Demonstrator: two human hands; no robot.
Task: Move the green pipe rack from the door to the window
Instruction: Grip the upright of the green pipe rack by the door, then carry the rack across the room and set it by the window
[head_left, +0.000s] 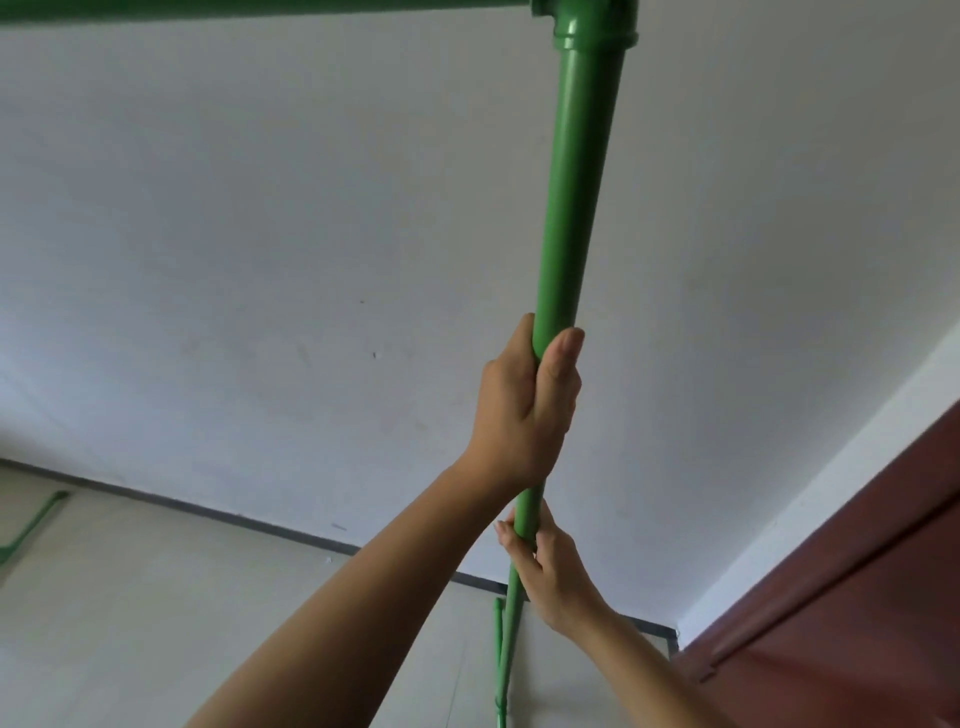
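White wall, door (857, 597) beside | your left hand (524, 410), right hand (550, 566) clasp rack (576, 197) upright | risk: base may catch floor.

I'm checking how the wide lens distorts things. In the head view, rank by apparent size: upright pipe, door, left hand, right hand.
1. upright pipe
2. door
3. left hand
4. right hand

Nearness inflates the pipe; the hands' gap is probably distance too.

both hands grip green pipe rack (571, 208) upright; left hand (524, 405) above right hand (550, 571).
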